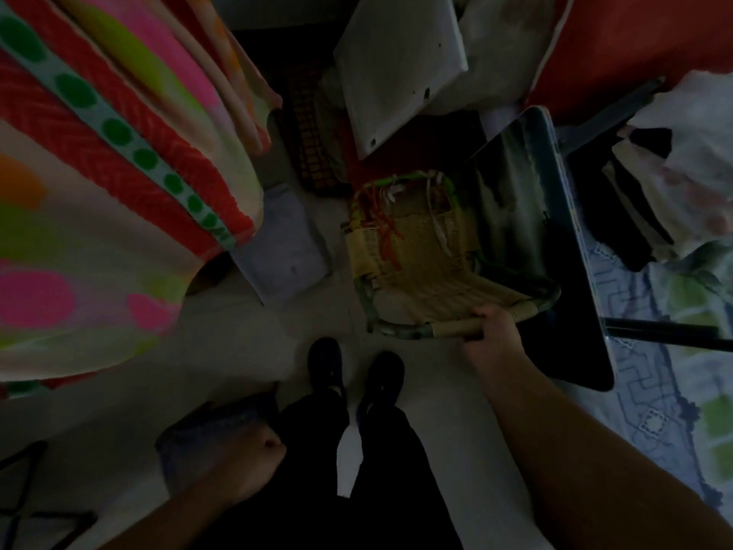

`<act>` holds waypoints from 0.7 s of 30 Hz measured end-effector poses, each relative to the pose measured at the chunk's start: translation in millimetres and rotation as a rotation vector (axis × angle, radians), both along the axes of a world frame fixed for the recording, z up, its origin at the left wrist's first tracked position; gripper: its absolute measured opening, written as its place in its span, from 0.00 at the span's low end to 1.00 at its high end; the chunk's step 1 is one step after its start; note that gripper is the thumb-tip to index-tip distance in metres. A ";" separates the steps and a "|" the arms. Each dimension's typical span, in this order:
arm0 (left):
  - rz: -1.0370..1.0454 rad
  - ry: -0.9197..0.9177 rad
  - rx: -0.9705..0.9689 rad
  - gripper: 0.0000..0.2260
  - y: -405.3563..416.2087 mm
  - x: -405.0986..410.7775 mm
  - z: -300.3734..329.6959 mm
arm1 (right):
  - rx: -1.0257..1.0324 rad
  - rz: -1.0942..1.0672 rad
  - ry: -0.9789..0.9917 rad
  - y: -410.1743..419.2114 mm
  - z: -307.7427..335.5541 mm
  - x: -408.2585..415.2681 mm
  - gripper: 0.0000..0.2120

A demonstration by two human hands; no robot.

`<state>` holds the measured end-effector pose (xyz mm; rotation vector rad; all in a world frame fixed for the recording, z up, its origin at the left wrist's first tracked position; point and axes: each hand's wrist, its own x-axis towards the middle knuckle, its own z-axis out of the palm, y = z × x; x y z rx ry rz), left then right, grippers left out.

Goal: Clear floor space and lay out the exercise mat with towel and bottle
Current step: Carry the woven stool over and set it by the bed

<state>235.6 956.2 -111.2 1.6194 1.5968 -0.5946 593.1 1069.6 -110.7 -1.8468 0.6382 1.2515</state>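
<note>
the left hand (254, 456) is curled into a fist beside a bluish rolled mat (206, 434). the right hand (494, 327) clamps the near rim of a woven wicker chair (428, 264) on the pale floor (246, 351), beside a colourful blanket (99, 172).

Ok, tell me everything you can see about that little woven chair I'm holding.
The woven chair is a small, low seat with a greenish tube frame, its seat and back laced in pale tan strips that look like cane or plastic cord, with loose red and white strands near the back. The weave looks worn. It sits tilted on the pale floor, just ahead of the shoes, and appears to lean against a dark panel on its right. The right hand has its fingers closed over the front rail.
</note>
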 end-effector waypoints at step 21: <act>0.061 0.094 -0.174 0.13 8.0 38.6 -14.2 | 0.015 0.044 0.113 17.3 -62.2 33.9 0.16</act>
